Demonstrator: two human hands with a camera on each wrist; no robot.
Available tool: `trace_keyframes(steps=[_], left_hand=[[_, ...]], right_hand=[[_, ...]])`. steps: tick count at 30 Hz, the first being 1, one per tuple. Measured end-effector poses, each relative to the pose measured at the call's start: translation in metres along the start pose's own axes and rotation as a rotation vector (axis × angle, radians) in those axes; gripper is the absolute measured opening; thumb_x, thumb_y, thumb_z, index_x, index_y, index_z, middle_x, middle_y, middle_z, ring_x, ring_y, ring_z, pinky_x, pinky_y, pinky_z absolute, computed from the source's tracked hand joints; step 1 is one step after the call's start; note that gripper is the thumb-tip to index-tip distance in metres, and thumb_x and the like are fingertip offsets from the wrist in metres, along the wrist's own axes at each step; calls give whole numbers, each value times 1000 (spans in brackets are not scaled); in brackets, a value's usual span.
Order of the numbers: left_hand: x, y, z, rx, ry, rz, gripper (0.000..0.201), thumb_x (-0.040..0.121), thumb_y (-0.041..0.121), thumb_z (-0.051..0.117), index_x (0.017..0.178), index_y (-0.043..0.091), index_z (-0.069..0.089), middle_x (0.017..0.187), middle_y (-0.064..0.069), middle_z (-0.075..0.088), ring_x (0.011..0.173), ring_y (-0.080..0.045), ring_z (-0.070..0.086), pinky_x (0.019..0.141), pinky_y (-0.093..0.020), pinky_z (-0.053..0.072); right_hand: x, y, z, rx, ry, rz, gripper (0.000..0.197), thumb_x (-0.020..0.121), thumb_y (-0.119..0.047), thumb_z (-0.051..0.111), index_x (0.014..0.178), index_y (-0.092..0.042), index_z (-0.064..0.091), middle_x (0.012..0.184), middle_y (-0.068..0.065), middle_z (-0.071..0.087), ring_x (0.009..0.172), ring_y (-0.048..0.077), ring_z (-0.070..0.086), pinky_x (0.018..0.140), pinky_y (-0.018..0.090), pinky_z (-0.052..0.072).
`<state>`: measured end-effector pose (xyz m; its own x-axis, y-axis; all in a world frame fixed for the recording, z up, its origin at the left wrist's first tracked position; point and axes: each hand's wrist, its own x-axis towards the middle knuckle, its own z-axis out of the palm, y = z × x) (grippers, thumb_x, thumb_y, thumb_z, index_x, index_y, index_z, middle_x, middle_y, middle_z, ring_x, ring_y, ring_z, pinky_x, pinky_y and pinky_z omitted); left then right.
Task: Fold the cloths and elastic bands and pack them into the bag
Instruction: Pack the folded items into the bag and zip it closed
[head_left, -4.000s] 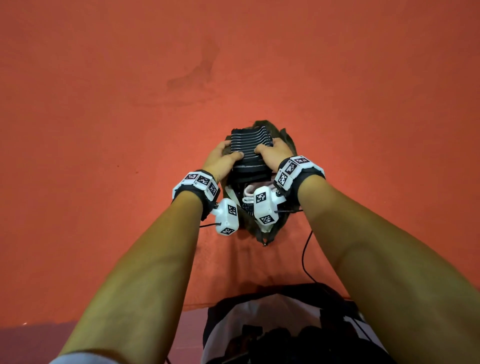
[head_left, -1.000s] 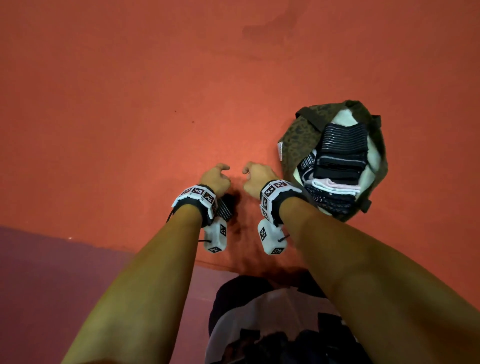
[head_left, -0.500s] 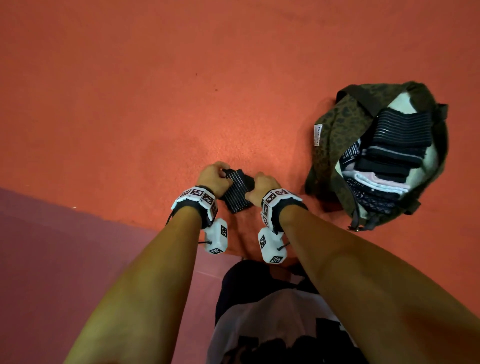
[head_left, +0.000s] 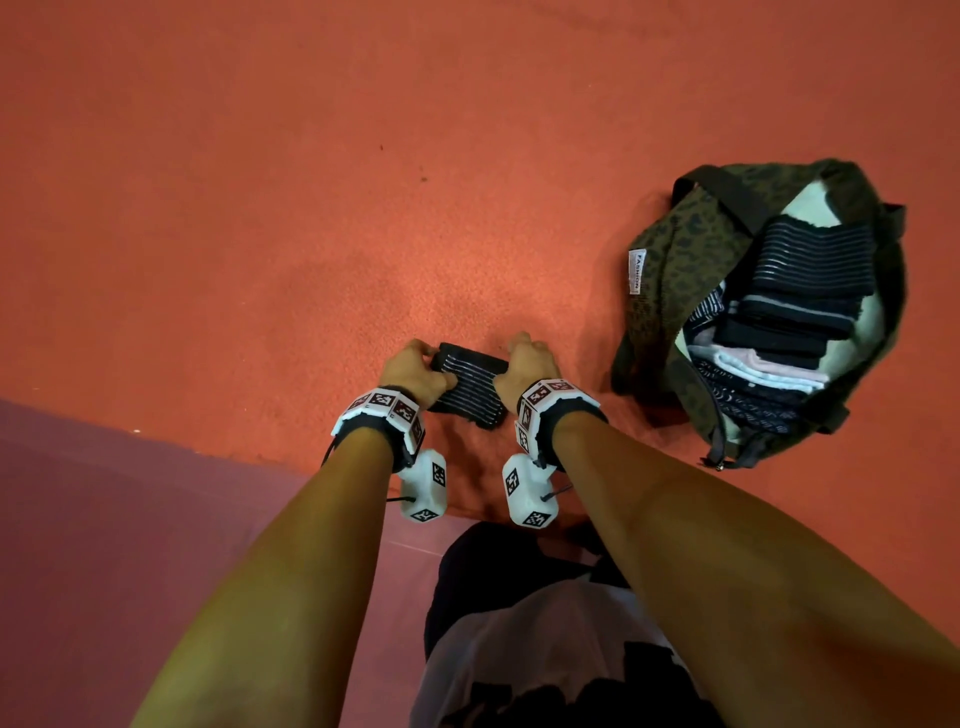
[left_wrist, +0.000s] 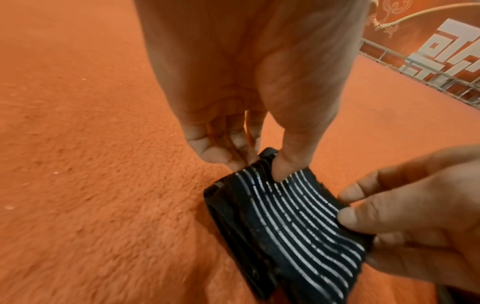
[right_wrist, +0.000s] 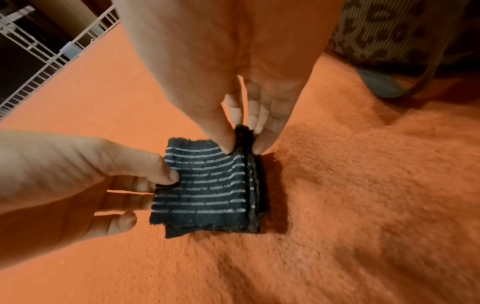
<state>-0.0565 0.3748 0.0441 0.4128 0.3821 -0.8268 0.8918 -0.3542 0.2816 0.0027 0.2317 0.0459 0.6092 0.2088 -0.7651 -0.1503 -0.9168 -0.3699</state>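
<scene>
A folded striped elastic band (head_left: 470, 387) is pinched at opposite ends by the left hand (head_left: 413, 370) and right hand (head_left: 524, 366), the packed bag (head_left: 670, 291) lying to their right.

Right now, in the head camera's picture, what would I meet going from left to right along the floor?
Left hand → folded black striped elastic band → right hand → camouflage bag with folded cloths stacked inside.

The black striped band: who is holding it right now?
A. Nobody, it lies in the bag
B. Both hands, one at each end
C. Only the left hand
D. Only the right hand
B: the left hand and the right hand each pinch an end of the black striped band, just above the orange floor, beside the bag.
</scene>
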Motion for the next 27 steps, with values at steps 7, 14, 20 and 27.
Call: trace_keyframes(steps=[7,14,20,27], left_hand=[[1,-2,12,-33,-27,-3,70,77,32,70,140,16,46,124,-5,60,109,-27,61,98,-41,52],[-1,4,12,-49,-61,7,51,84,19,67,131,14,49,109,-5,62,101,-26,61,93,-40,52],[-5,4,12,-90,-124,-12,10,81,20,68,89,16,67,89,-4,70,87,-22,64,71,-29,50],[-12,29,6,-173,-133,21,12,75,20,70,85,21,64,92,-4,71,88,-22,66,74,-30,53]], right_hand=[[-2,10,13,109,-134,127,50,94,-27,62,134,-7,40,114,8,58,87,23,60,67,24,44],[1,7,14,226,-212,161,60,92,-4,54,145,-7,23,116,12,56,90,24,57,66,26,47],[0,7,11,262,-221,170,58,90,0,48,142,-10,25,110,13,55,98,29,61,79,34,53],[-3,1,-21,301,-119,144,50,86,-4,49,134,-8,34,106,10,56,89,25,58,72,32,48]])
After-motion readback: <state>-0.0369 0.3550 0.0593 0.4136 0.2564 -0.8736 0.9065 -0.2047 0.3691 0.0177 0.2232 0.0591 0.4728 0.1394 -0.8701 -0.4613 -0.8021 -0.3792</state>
